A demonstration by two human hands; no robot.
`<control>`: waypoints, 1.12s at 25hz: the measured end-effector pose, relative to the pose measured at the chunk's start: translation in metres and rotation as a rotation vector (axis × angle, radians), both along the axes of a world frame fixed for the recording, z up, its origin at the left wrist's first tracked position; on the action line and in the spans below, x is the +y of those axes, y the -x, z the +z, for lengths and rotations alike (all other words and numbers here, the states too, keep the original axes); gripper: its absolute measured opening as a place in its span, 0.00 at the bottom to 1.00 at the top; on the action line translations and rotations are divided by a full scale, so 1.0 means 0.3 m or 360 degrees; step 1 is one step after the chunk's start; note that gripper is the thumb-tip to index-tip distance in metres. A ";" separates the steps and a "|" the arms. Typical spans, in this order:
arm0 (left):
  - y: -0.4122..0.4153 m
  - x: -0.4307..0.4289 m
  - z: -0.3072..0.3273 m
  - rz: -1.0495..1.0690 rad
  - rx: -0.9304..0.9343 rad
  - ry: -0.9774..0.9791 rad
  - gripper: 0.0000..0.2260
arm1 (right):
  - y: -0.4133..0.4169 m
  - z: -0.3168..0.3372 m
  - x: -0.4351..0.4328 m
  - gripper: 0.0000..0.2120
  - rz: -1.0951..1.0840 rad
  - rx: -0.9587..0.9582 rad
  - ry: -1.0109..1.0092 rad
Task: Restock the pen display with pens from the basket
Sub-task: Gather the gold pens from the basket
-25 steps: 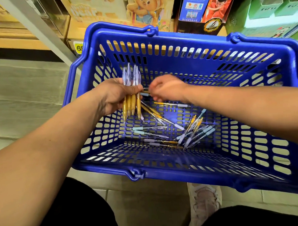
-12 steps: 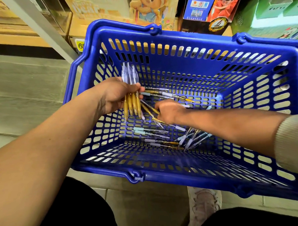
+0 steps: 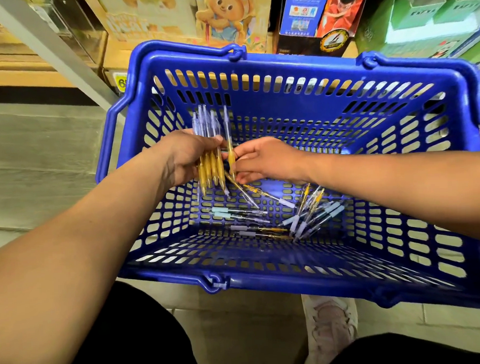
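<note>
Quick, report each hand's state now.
Left hand: grip closed round a bundle of yellow pens.
Right hand: pinching one yellow pen beside that bundle.

You've got 1 blue slotted plastic basket [image 3: 306, 282]. Your left hand [image 3: 188, 156] grips 1 bunch of clear pens w/ yellow grips [image 3: 210, 166]: 4 grips show. Your right hand [image 3: 268, 160] pinches 1 single yellow-grip pen [image 3: 228, 132]. Loose pens [image 3: 303, 214] on the basket floor: approx a dozen, too tangled for an exact no. 1 pale pink shoe [image 3: 331, 323].
</note>
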State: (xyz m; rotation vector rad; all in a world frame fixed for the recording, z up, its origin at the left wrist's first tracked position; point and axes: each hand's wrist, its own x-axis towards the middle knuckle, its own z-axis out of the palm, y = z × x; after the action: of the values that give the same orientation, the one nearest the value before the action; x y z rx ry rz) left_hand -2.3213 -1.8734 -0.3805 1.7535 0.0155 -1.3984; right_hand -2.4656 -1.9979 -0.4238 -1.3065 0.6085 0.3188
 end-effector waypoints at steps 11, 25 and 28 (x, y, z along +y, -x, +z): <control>0.015 0.004 0.026 0.0007 0.0235 0.0055 0.08 | 0.021 0.056 0.031 0.13 0.0132 -0.0061 0.0151; -0.020 0.010 0.061 0.0019 0.0131 0.0037 0.03 | 0.024 -0.138 0.012 0.12 0.1242 0.0671 0.1570; -0.029 0.009 0.064 0.0030 0.0154 0.0072 0.07 | 0.071 -0.188 0.060 0.09 0.1348 0.0571 0.1726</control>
State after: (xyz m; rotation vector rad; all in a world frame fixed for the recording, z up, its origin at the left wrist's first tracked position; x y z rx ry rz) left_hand -2.3126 -1.8707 -0.3614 1.6435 0.0524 -1.4581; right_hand -2.4868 -1.9798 -0.4802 -2.5780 0.4933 1.0210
